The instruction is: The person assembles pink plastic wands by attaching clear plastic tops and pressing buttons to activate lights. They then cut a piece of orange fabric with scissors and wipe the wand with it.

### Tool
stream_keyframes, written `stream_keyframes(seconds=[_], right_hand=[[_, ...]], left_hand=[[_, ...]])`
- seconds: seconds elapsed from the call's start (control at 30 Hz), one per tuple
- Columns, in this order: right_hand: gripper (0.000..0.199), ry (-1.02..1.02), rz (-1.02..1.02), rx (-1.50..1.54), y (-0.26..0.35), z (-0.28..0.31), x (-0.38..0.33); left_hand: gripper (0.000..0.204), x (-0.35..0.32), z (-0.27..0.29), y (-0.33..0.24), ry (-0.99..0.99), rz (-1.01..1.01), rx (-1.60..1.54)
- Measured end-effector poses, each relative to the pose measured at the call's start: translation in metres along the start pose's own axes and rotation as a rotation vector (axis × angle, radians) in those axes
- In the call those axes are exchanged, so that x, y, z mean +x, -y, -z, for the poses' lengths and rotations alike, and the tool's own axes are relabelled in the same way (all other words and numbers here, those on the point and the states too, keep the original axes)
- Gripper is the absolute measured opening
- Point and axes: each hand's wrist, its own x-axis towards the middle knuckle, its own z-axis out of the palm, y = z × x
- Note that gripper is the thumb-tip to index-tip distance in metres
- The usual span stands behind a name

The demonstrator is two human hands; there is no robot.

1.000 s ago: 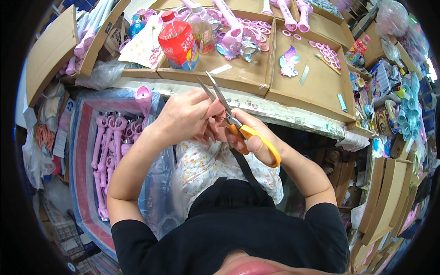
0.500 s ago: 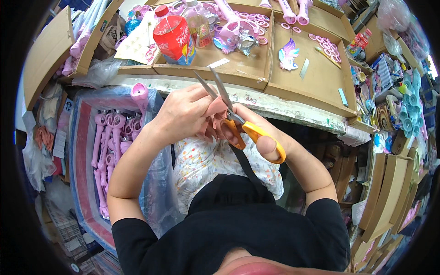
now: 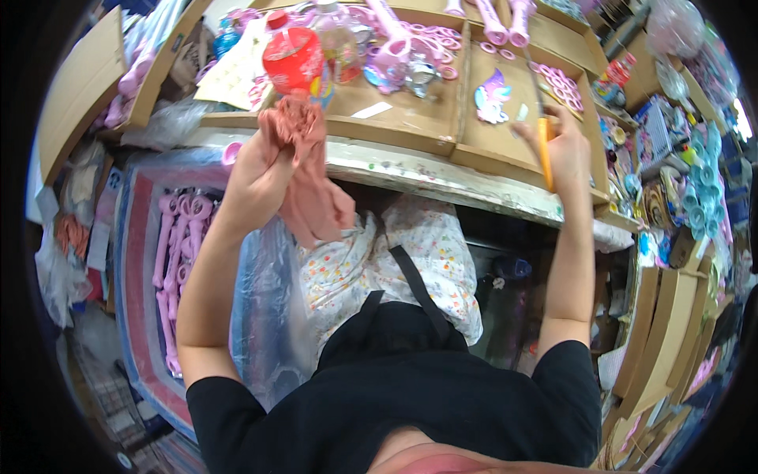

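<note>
My left hand point(image 3: 257, 180) is closed on a crumpled salmon-pink piece of fabric point(image 3: 317, 201) and holds it up before the bench edge. The cloth hangs down over my lap, and its top covers the lower part of a red-labelled bottle point(image 3: 292, 59). Out to the right, my right hand point(image 3: 570, 154) grips a pair of scissors with orange handles point(image 3: 545, 154). Their blades point away from me over the right cardboard tray point(image 3: 505, 162); motion blurs them. A winged unicorn-shaped piece point(image 3: 491, 96) lies in that tray, left of the scissors.
Pink rings point(image 3: 559, 85) lie at the right tray's far side. The left tray point(image 3: 387, 130) holds a clear bottle point(image 3: 341, 47) and pink plastic parts. On my left, a plastic-lined box point(image 3: 138, 292) contains several pink wands point(image 3: 178, 261). Stacked cardboard trays point(image 3: 671, 332) stand at right.
My hands have moved apart. The left lifted the fabric up and leftward; the right carried the scissors away to the right, over the tray. The scissors were open at the fabric before.
</note>
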Motion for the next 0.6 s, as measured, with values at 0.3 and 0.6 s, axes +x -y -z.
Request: stream_keyframes(seconds=[0.3, 0.6], right_hand=[[0.057, -0.077, 0.139, 0.157, -0.003, 0.001, 0.013], [0.05, 0.694, 0.227, 0.817, 0.117, -0.058, -0.027]], left_hand=[[0.035, 0.016, -0.016, -0.022, -0.007, -0.009, -0.561], [0.03, 0.044, -0.009, -0.036, 0.048, -0.128, -0.774]])
